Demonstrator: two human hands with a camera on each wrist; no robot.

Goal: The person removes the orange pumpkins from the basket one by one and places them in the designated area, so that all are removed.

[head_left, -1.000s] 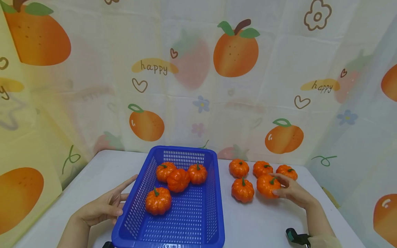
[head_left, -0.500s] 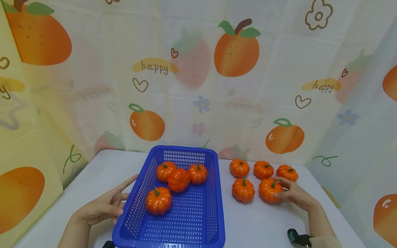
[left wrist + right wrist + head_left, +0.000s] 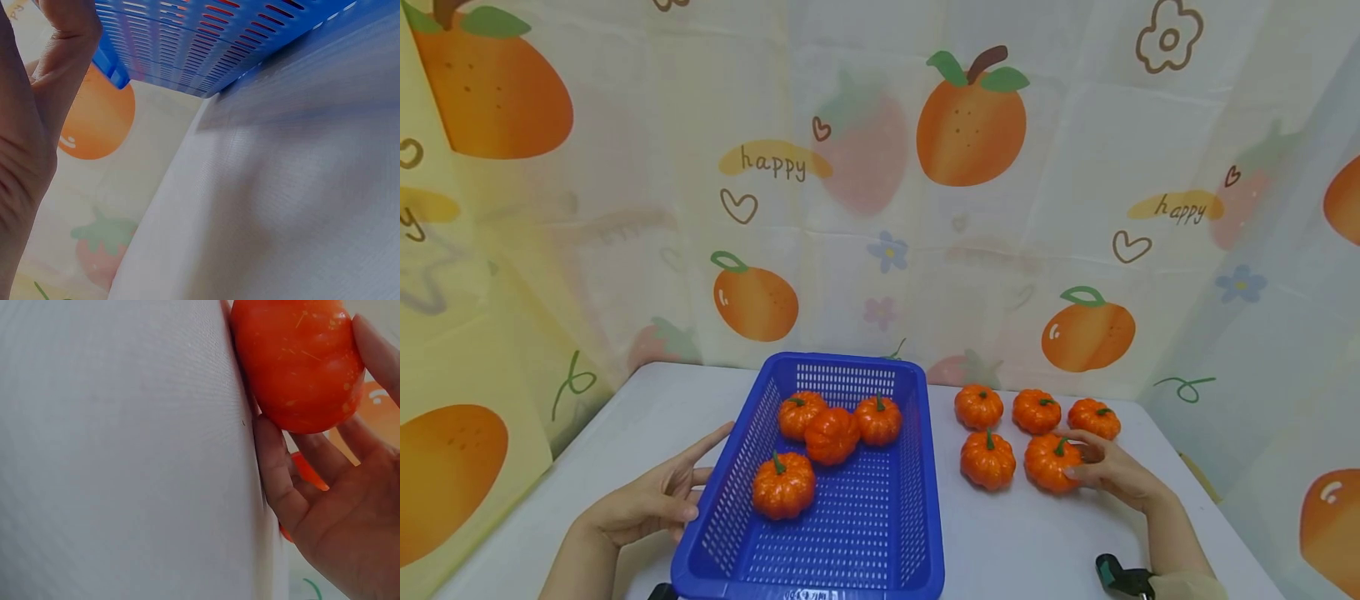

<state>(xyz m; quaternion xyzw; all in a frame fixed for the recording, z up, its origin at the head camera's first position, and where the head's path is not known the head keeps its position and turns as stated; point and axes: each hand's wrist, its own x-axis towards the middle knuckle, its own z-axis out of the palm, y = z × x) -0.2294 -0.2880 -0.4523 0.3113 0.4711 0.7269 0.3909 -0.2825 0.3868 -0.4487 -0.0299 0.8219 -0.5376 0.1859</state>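
My right hand (image 3: 1112, 471) holds a small orange pumpkin (image 3: 1051, 464) with a green stem at the front right of the table group. In the right wrist view, the thumb lies on one side of this pumpkin (image 3: 297, 365) and the fingers reach round the other; its base is against the white tabletop. At the left, my left hand (image 3: 651, 496) touches the long side of a blue plastic basket (image 3: 931, 500), index finger stretched out along it. Several matching pumpkins (image 3: 782, 486) lie inside the basket, grouped toward its far and left parts. The left wrist view shows the basket's slotted wall (image 3: 187, 44) from below.
Several more pumpkins (image 3: 988, 460) stand on the white table (image 3: 1000, 550) right of the basket, in two rows. A fruit-printed curtain (image 3: 865, 275) closes off the back and sides. A dark device (image 3: 1122, 575) is by the right wrist.
The pumpkin in my right hand has shifted slightly right and toward me, away from the pumpkin behind it; over the last half second it hardly moves. Left hand and basket stay put.
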